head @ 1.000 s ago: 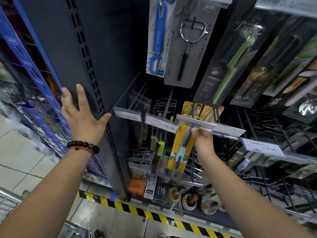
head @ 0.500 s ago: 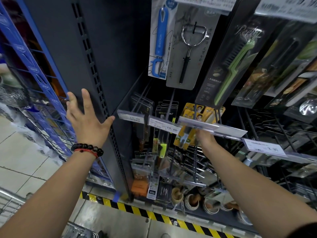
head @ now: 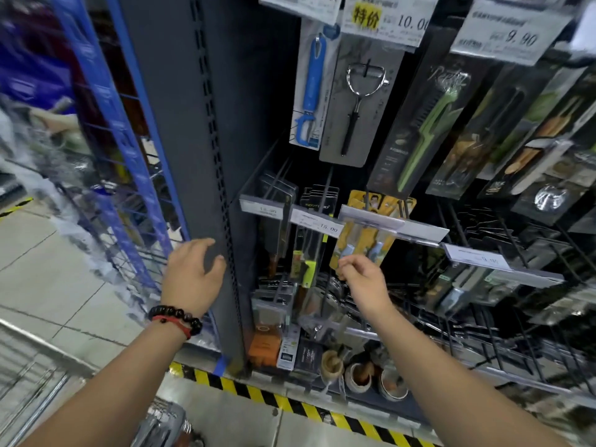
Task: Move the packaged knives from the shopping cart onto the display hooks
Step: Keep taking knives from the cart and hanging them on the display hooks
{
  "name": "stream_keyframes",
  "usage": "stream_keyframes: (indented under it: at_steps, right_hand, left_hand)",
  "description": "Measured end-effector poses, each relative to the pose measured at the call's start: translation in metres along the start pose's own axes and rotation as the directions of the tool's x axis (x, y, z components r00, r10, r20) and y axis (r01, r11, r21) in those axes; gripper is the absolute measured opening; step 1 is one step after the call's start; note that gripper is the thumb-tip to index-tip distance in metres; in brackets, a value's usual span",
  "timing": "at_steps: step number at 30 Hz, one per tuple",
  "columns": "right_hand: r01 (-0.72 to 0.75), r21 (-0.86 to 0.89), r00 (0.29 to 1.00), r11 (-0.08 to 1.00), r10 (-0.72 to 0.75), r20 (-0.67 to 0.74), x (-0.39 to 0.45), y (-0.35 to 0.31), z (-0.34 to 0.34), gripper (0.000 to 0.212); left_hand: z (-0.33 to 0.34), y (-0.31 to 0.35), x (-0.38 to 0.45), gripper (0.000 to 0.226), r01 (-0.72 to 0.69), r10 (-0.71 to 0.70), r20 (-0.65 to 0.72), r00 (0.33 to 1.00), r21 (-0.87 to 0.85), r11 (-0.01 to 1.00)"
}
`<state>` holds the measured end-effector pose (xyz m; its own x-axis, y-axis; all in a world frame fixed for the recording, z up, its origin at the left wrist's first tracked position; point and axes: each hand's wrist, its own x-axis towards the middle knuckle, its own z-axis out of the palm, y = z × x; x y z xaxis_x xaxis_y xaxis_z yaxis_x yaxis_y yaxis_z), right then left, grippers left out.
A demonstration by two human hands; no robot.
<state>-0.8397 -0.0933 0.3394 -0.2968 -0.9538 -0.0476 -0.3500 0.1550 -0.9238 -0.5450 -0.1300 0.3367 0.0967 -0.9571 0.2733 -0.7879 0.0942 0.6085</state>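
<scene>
Two bare forearms reach from 6 o'clock toward a dark shelf upright (head: 206, 130) that fills the centre and runs from 12 o'clock down to the hazard-striped floor edge (head: 290, 404). At 9 o'clock stands a blue wire rack (head: 129, 162), blurred. From 1 to 3 o'clock hang packaged kitchen tools, among them a blue peeler (head: 311, 88), a steel peeler (head: 361, 101) and a green-handled tool (head: 429, 124). Price tags above them read "10.00" (head: 387, 22), with yellow characters reading 特价, and "9.90" (head: 512, 35); a lower rail tag reads "15.00" (head: 317, 222). The yellow knife package (head: 364, 243) hangs on its display hook (head: 366, 201) just behind the rail at centre. The right hand (head: 362, 279) sits at the package's lower edge, thumb and forefinger pinched narrow; whether they grip the card cannot be told. The left hand (head: 193, 275), with a beaded bracelet (head: 175, 319) at the wrist, lies flat and spread on the upright. The shopping cart (head: 29, 382) shows at 7 o'clock. Compared with half a second earlier, the right hand has dropped from under the rail to below the package, and the left hand has slid lower on the upright.
</scene>
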Motion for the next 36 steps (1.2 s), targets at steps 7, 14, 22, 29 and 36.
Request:
stream_keyframes:
  at_steps: [7, 14, 22, 29, 36]
  right_hand:
    - [0.238, -0.17, 0.954, 0.956, -0.197, 0.225, -0.086, -0.018, 0.032, 0.017]
    - [0.195, -0.214, 0.896, 0.957, -0.085, 0.436, -0.226, 0.043, 0.078, 0.015]
    - [0.21, -0.261, 0.786, 0.942, -0.003, 0.619, -0.367, 0.071, 0.138, 0.015]
    - [0.234, -0.204, 0.705, 0.951, -0.021, 0.709, -0.458, 0.049, 0.221, 0.014]
    - [0.256, -0.18, 0.657, 0.95, -0.035, 0.753, -0.585, 0.008, 0.367, 0.015]
  left_hand:
    - [-0.026, -0.003, -0.113, 0.045, 0.072, -0.1, 0.281, 0.955, 0.108, 0.992]
    - [-0.046, -0.017, -0.289, 0.031, 0.223, -0.286, 0.375, 0.882, 0.203, 0.953]
    - [-0.106, -0.051, -0.429, 0.041, 0.392, -0.456, 0.408, 0.791, 0.234, 0.889]
    - [-0.191, -0.116, -0.494, 0.039, 0.543, -0.565, 0.249, 0.787, 0.156, 0.825]
    - [-0.304, -0.242, -0.569, 0.048, 0.607, -0.618, 0.239, 0.749, 0.126, 0.785]
